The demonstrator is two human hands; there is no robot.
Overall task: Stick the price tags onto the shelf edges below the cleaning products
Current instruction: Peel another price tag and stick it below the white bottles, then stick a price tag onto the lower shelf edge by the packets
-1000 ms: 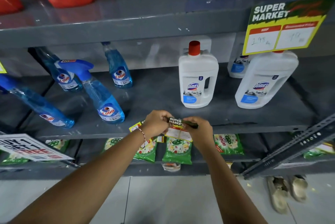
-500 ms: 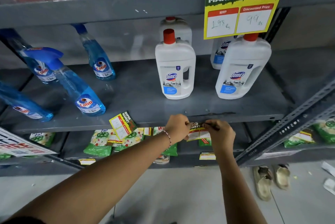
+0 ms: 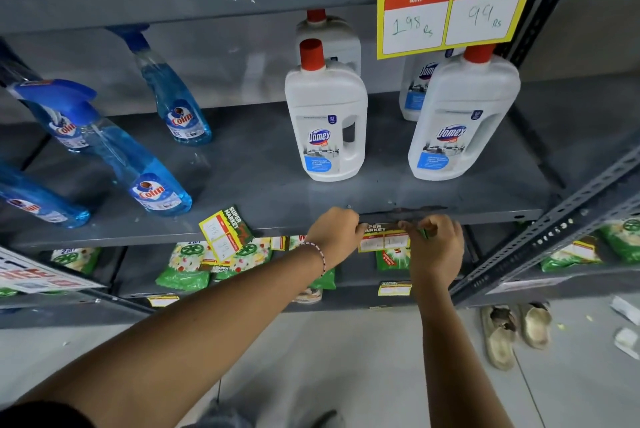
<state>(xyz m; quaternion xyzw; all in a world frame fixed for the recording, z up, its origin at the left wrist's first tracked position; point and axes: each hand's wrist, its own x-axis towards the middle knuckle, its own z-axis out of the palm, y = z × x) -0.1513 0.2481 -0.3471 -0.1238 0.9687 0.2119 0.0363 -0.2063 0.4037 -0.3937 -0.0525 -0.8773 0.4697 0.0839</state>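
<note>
A small green and yellow price tag (image 3: 383, 238) lies flat against the front edge of the grey middle shelf (image 3: 485, 217), below the white Domex bottles (image 3: 325, 122). My left hand (image 3: 334, 237) pinches its left end and my right hand (image 3: 434, 247) pinches its right end. The tag's outer ends are hidden by my fingers. A second tag (image 3: 225, 231) hangs tilted on the same shelf edge, further left, below the blue Colin spray bottles (image 3: 138, 167).
A large Super Market price card (image 3: 453, 1) hangs from the shelf above. Green detergent packets (image 3: 183, 268) fill the lower shelf, whose edge carries small tags (image 3: 394, 289). A perforated grey upright (image 3: 554, 233) slants at right. Sandals (image 3: 516, 330) lie on the floor.
My view has moved closer and to the right. Both hands have carried the tag from mid-air up onto the middle shelf's front edge, where they now hold it flat.
</note>
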